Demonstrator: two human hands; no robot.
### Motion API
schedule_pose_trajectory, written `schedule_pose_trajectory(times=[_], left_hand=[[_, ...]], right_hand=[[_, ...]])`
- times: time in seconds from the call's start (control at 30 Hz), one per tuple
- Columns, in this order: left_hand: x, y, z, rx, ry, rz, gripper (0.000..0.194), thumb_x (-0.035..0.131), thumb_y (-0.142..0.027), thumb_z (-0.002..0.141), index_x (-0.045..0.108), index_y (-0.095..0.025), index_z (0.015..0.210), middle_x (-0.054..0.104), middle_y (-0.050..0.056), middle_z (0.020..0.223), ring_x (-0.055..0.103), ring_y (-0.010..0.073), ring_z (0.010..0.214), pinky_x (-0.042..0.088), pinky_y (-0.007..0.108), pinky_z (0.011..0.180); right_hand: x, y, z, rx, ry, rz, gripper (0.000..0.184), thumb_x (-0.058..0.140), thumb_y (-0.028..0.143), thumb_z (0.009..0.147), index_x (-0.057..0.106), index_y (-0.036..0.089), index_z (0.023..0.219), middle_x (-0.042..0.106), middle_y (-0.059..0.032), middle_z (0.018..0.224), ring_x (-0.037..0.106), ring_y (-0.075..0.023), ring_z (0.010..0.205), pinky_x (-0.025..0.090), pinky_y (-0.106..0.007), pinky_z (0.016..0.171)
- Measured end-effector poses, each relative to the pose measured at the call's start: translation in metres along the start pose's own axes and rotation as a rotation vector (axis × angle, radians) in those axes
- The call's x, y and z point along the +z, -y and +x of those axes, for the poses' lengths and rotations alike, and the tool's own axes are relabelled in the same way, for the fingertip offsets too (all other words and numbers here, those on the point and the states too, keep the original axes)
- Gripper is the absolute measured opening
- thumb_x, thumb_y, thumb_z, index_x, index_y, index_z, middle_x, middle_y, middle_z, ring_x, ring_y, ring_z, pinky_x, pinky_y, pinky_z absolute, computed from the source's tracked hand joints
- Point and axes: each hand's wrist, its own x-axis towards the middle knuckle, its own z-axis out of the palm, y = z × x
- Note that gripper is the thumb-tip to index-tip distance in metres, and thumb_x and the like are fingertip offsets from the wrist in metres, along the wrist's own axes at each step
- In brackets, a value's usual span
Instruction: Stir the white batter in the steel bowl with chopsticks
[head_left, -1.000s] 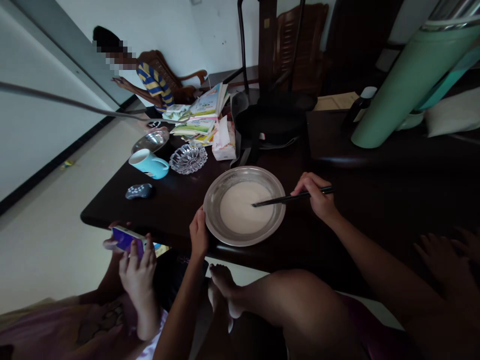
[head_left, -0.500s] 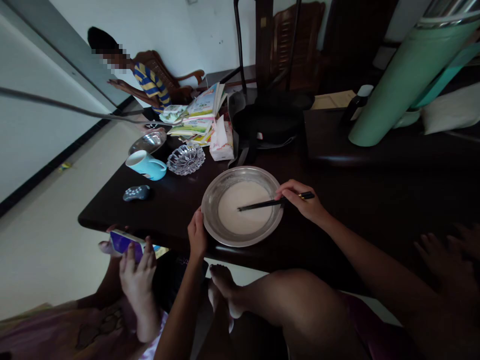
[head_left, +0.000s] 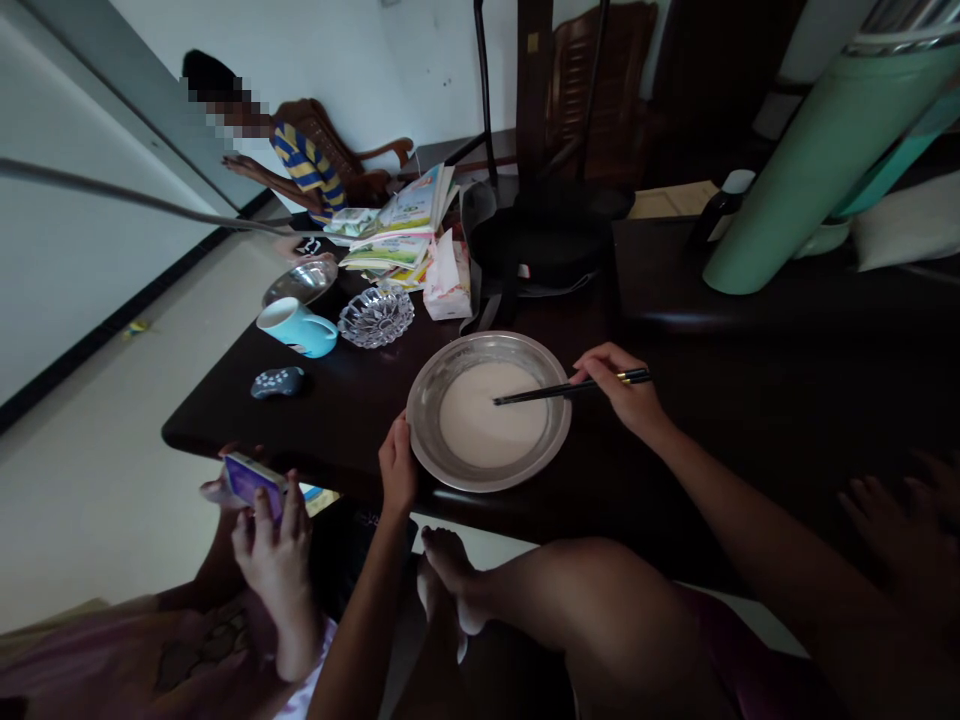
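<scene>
A wide metal bowl (head_left: 429, 448) stands on the dark table near its front edge, with a pale, milky batter (head_left: 480, 430) in it. My left hand (head_left: 397, 465) grips the bowl's left rim, its thumb by the edge and its other fingers partly hidden. Closed round a pair of black chopsticks (head_left: 551, 391), my right hand (head_left: 619, 385) is just beyond the bowl's right rim. The chopsticks slant down to the left, their tips at the batter's surface near the middle.
Left of the bowl are a glass dish (head_left: 376, 317), a blue mug (head_left: 298, 328), a game controller (head_left: 277, 382) and a metal basin (head_left: 300, 282). Behind stand a tissue pack (head_left: 448, 285), books (head_left: 409, 215) and a black bag (head_left: 540, 250). A green thermos (head_left: 817, 160) rises at right. Someone beside me holds a phone (head_left: 255, 485).
My right hand and the chopsticks have moved right and slightly up, bringing the tips nearer the batter's middle. My left hand stays on the rim. The whole view has shifted slightly.
</scene>
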Motion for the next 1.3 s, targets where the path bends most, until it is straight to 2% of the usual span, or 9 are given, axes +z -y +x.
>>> schedule_pose_trajectory(times=[0.13, 0.3, 0.47, 0.63, 0.8, 0.97, 1.13, 1.27, 1.3], left_hand=[[-0.0003, 0.0018, 0.0001, -0.005, 0.001, 0.005, 0.065, 0.045, -0.068, 0.089, 0.071, -0.014, 0.115, 0.073, 0.011, 0.114, 0.063, 0.0258, 0.111, 0.046, 0.034, 0.098], [-0.0002, 0.0045, 0.0010, -0.005, 0.001, -0.015, 0.068, 0.046, -0.070, 0.087, 0.070, -0.014, 0.116, 0.073, 0.011, 0.115, 0.063, 0.0260, 0.113, 0.046, 0.034, 0.098], [-0.0005, 0.0042, 0.0012, 0.009, -0.011, 0.006, 0.068, 0.046, -0.071, 0.087, 0.071, -0.014, 0.115, 0.074, 0.010, 0.113, 0.064, 0.0255, 0.110, 0.047, 0.035, 0.096], [-0.0005, 0.0017, 0.0009, 0.015, -0.005, 0.006, 0.067, 0.046, -0.070, 0.088, 0.072, -0.014, 0.114, 0.074, 0.010, 0.112, 0.064, 0.0250, 0.108, 0.048, 0.034, 0.096], [-0.0003, 0.0041, 0.0011, 0.011, -0.006, 0.006, 0.066, 0.045, -0.068, 0.089, 0.071, -0.014, 0.115, 0.073, 0.010, 0.114, 0.063, 0.0251, 0.111, 0.046, 0.034, 0.098], [-0.0008, 0.0046, 0.0008, 0.015, -0.004, 0.006, 0.066, 0.045, -0.069, 0.089, 0.071, -0.014, 0.115, 0.073, 0.011, 0.115, 0.063, 0.0251, 0.111, 0.046, 0.034, 0.098], [-0.0008, 0.0027, 0.0007, 0.019, -0.012, 0.014, 0.067, 0.045, -0.070, 0.088, 0.072, -0.014, 0.114, 0.073, 0.010, 0.112, 0.064, 0.0250, 0.109, 0.047, 0.034, 0.097], [-0.0001, 0.0034, 0.0005, 0.012, 0.001, 0.005, 0.065, 0.045, -0.069, 0.089, 0.072, -0.014, 0.114, 0.074, 0.010, 0.112, 0.064, 0.0247, 0.109, 0.047, 0.034, 0.096], [0.0000, 0.0037, 0.0005, 0.013, 0.004, 0.005, 0.065, 0.045, -0.068, 0.089, 0.072, -0.014, 0.115, 0.073, 0.010, 0.112, 0.064, 0.0247, 0.109, 0.047, 0.034, 0.096]], right_hand=[[0.0046, -0.0021, -0.0024, 0.004, 0.084, 0.043, 0.026, 0.068, 0.048, 0.086, 0.068, 0.023, 0.087, 0.074, -0.0013, 0.074, 0.071, -0.0185, 0.071, 0.055, -0.033, 0.067], [0.0047, -0.0008, -0.0020, 0.005, -0.081, 0.012, 0.027, 0.065, 0.048, 0.088, 0.065, 0.022, 0.080, 0.070, 0.0009, 0.066, 0.070, -0.0164, 0.065, 0.054, -0.031, 0.065], [0.0052, -0.0002, -0.0025, 0.001, 0.089, 0.035, 0.030, 0.067, 0.053, 0.085, 0.068, 0.023, 0.082, 0.075, -0.0012, 0.073, 0.072, -0.0185, 0.070, 0.056, -0.032, 0.067], [0.0021, 0.0017, -0.0019, 0.006, -0.047, 0.020, 0.031, 0.062, 0.050, 0.091, 0.068, 0.023, 0.078, 0.071, 0.0005, 0.066, 0.069, -0.0164, 0.066, 0.054, -0.031, 0.067], [0.0023, 0.0016, -0.0029, -0.035, 0.104, -0.007, 0.030, 0.066, 0.050, 0.087, 0.071, 0.022, 0.076, 0.074, -0.0020, 0.075, 0.069, -0.0178, 0.072, 0.053, -0.031, 0.067], [-0.0003, -0.0004, -0.0021, -0.005, -0.103, 0.061, 0.031, 0.061, 0.049, 0.091, 0.068, 0.022, 0.076, 0.067, 0.0021, 0.061, 0.066, -0.0146, 0.060, 0.051, -0.029, 0.062], [0.0025, 0.0035, -0.0034, -0.035, 0.102, 0.002, 0.030, 0.066, 0.051, 0.088, 0.071, 0.022, 0.078, 0.073, -0.0022, 0.074, 0.069, -0.0178, 0.071, 0.052, -0.031, 0.066], [-0.0009, 0.0043, -0.0020, -0.023, -0.092, 0.026, 0.036, 0.060, 0.052, 0.091, 0.068, 0.022, 0.073, 0.067, 0.0003, 0.062, 0.066, -0.0160, 0.061, 0.050, -0.031, 0.063], [-0.0011, 0.0043, -0.0021, -0.011, -0.094, 0.046, 0.036, 0.058, 0.052, 0.092, 0.067, 0.022, 0.073, 0.066, 0.0011, 0.059, 0.065, -0.0155, 0.058, 0.050, -0.030, 0.062]])
